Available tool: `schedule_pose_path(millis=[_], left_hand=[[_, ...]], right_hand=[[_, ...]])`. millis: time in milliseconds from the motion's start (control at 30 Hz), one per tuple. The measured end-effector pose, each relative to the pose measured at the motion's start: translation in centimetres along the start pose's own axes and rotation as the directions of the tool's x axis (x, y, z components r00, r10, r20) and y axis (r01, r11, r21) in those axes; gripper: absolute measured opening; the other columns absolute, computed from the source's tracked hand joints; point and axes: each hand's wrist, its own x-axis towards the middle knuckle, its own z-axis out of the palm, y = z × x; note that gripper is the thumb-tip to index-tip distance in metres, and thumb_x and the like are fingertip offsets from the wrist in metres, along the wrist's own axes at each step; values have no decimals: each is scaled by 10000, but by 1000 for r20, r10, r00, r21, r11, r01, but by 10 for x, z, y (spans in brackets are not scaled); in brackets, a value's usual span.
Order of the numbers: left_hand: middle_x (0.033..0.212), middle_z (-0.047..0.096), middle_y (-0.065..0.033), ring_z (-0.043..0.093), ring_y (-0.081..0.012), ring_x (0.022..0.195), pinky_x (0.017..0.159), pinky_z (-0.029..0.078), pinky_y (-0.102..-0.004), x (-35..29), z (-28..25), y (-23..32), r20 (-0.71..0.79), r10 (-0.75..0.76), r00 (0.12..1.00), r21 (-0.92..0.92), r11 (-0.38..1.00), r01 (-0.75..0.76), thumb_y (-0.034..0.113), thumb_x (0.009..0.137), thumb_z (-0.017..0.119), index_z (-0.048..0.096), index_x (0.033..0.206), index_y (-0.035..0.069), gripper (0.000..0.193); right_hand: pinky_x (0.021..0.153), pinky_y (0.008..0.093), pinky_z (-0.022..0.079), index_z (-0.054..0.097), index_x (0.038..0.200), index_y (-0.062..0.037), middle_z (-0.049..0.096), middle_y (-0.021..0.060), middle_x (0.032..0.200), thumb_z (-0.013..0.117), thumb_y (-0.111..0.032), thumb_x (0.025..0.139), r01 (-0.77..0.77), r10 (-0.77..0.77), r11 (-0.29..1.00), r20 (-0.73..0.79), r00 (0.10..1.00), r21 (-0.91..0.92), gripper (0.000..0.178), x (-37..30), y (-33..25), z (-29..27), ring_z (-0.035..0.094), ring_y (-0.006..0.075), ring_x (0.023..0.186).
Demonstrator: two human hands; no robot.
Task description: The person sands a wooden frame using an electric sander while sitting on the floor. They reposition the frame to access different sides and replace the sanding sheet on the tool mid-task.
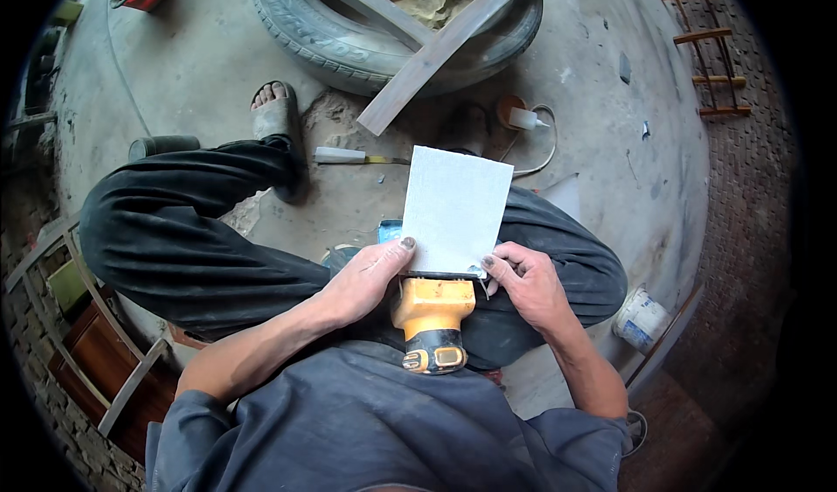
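Observation:
In my lap lies a yellow and black power sander (433, 305), its black and yellow end toward my body. A white rectangular sheet, apparently sandpaper (455, 213), stretches away from the sander's far edge. My left hand (370, 274) is closed on the sheet's near left edge, with the thumb on top. At the near right corner, my right hand (527, 285) pinches the sheet beside a thin metal piece of the sander. The sheet hides most of the sander's far end, and a blue thing (390, 230) shows partly behind it.
Ahead lies a big tire (323, 56) with wooden boards (445, 52) across it. A scraper-like tool with a pale handle (340, 156) and a white nozzle bottle (526, 119) are on the floor. A white bucket (643, 319) stands right; a wooden frame (131, 387) is left.

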Motion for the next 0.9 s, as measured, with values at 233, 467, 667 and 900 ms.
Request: schedule_pose_path(millis=[233,467,667,900], left_hand=[[1237,688,-129,600,-183,1151,1055,464,-366,0,6,-2,-16,95,995,-77,992,-96,415,1169,367,596,1342,-49,546],[1205,701,-203,670,-278,1123,1003,506,-418,3,10,-10,-9,162,987,129,979,-160,361,1158,399,574,1364,-33,477],[1133,670,-320,643,-510,1093,950,505,-521,5,20,-10,27,317,948,222,923,-315,303,1141,385,542,1369,-14,421],[1222,670,-277,652,-419,1151,1027,487,-446,2,14,-7,96,257,962,189,944,-272,318,1167,350,490,1468,-12,468]], right_hand=[[683,273,529,731,1063,41,714,55,846,671,-189,1059,16,-17,1000,31,999,15,238,1,3,-1,695,115,739],[732,271,556,720,1023,47,736,77,862,671,-174,1051,-53,53,998,22,998,15,228,1,8,-6,719,133,762],[754,296,584,695,1113,69,756,115,1006,616,-205,1069,-189,129,949,238,963,252,289,13,18,-27,742,194,833],[776,339,565,712,1090,-18,738,112,1022,660,-89,970,520,-453,758,255,854,-394,148,154,88,-43,728,184,929]])
